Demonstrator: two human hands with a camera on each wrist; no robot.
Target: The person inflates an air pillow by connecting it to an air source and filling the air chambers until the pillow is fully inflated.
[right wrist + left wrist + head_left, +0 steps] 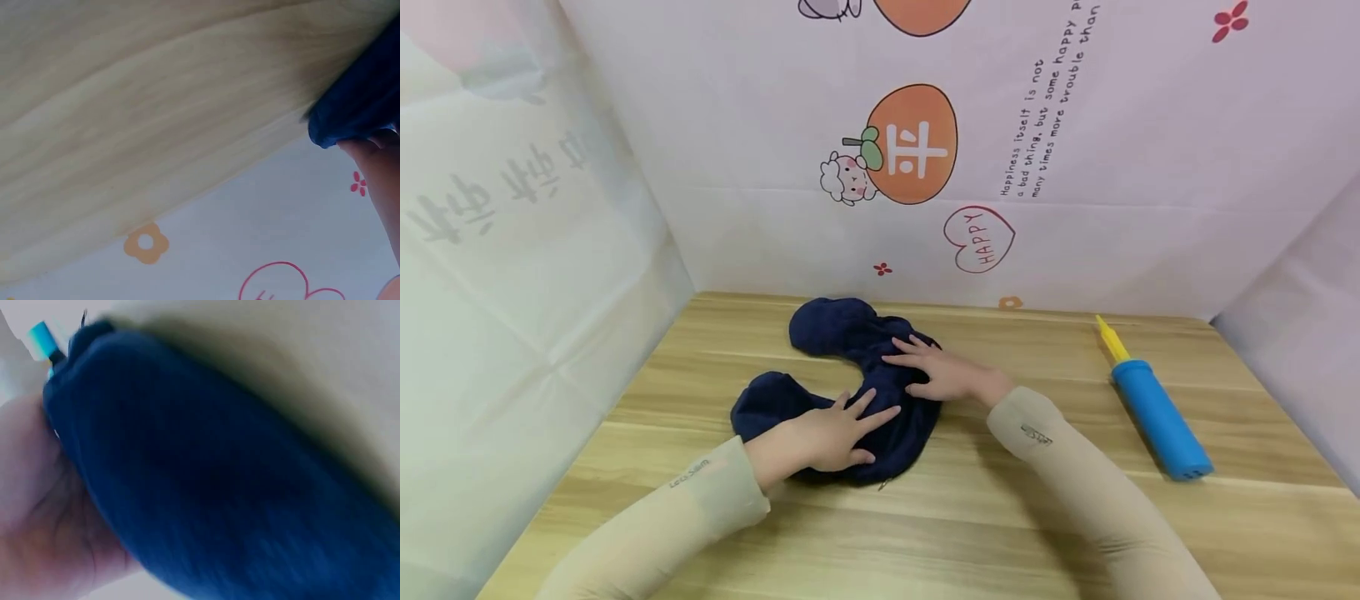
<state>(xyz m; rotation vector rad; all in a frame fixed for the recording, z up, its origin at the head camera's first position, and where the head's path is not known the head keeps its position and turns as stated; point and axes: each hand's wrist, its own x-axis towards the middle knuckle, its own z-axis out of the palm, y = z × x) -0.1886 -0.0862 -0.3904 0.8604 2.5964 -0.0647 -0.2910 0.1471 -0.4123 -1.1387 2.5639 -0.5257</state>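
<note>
Resting with fingers spread, left hand [829,436] and right hand [949,375] are touching the navy U-shaped neck pillow [912,433] lying on the worktop [925,533], uneven pressing probably risking bunching or a sideways slide.

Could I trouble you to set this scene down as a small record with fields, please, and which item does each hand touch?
Main item: navy-blue, U-shaped soft fabric pillow, its open side facing left
Left hand: on the pillow's near part, fingers spread
Right hand: on the pillow's curved part, farther back, fingers spread
Other item: blue cylindrical hand pump with a yellow pointed nozzle, lying to the right, untouched
Surface: light wood-grain table
Backdrop: white printed sheet with a red outlined heart reading HAPPY
</note>
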